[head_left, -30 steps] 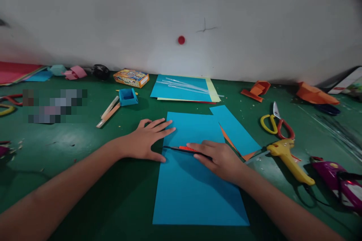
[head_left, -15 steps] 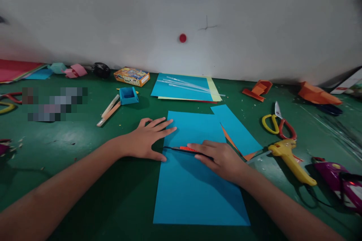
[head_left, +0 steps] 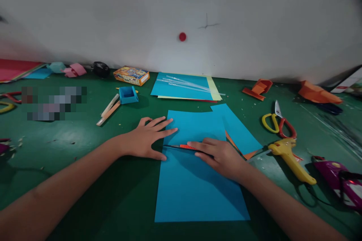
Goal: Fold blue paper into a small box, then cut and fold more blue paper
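A blue paper sheet (head_left: 198, 192) lies on the green table (head_left: 85, 147) in front of me. My left hand (head_left: 147, 139) rests flat with fingers spread, its fingertips on the sheet's left edge. My right hand (head_left: 222, 156) is closed on an orange and black utility knife (head_left: 185, 147), which lies across the sheet with its tip pointing left toward my left thumb. A second blue piece (head_left: 237, 130) lies to the right, over an orange scrap (head_left: 240, 150).
Right of the sheet are yellow and red scissors (head_left: 275, 122), a yellow glue gun (head_left: 291, 156) and a purple glue gun (head_left: 339, 182). Behind lie blue and yellow sheets with glue sticks (head_left: 185, 86), a small blue paper box (head_left: 128, 95), an orange carton (head_left: 131, 76) and orange paper shapes (head_left: 258, 88).
My right hand with the knife has slid slightly to the right across the sheet. The left hand stays in place.
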Available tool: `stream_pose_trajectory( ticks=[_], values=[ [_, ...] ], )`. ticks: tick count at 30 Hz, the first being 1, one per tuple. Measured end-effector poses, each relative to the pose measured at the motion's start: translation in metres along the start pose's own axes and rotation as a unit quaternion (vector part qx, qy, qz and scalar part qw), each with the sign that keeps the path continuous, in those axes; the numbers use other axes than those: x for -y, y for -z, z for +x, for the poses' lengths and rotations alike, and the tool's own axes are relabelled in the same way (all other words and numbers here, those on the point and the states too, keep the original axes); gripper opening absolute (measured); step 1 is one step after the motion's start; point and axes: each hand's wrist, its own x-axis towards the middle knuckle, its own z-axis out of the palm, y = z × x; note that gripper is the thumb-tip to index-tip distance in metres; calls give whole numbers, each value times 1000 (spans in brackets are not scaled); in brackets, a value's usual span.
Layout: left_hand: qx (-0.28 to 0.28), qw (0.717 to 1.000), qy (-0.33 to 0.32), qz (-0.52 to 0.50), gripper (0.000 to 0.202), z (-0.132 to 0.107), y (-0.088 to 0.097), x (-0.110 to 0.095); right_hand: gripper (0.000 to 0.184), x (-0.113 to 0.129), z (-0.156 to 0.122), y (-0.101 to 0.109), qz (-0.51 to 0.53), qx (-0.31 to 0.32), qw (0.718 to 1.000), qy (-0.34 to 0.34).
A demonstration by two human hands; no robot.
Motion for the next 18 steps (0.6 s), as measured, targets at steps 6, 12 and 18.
stream_pose_trajectory(
  ticks=[6, 12, 18],
  values=[
    [0, 1000, -8, -11, 98, -2, 2, 1, 42, 1, 0, 4, 15, -11, 1000, -2],
    [-8, 1000, -24, -8, 84, -3, 2, 2, 44, 2, 2, 0, -8, 9, 1000, 1],
    [-7, 1000, -9, -10, 88, -2, 2, -2, 43, 1, 2, -2, 2, 7, 1000, -7]
  ],
)
